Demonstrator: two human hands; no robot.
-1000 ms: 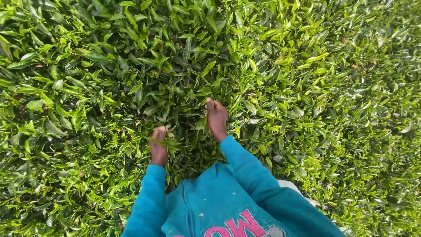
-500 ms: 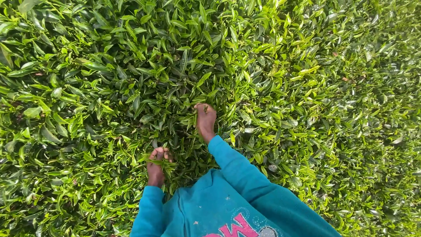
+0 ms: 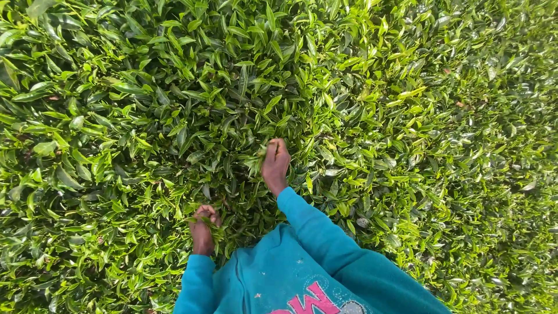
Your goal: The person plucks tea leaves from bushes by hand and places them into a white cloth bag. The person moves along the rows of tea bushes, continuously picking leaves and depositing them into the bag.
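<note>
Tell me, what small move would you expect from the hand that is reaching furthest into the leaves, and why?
Probably a short pull toward the body, to snap off the shoot. The right hand is closed around a few pale green leaves at the top of the bush, which still look attached. The left hand already grips a bunch of plucked leaves close to the blue sleeve.

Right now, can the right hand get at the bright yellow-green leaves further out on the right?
Probably yes. The right hand is already in the bush top, and nothing but more low leaves lies between it and the bright yellow-green leaves; the arm looks bent, with stretch left.
</note>
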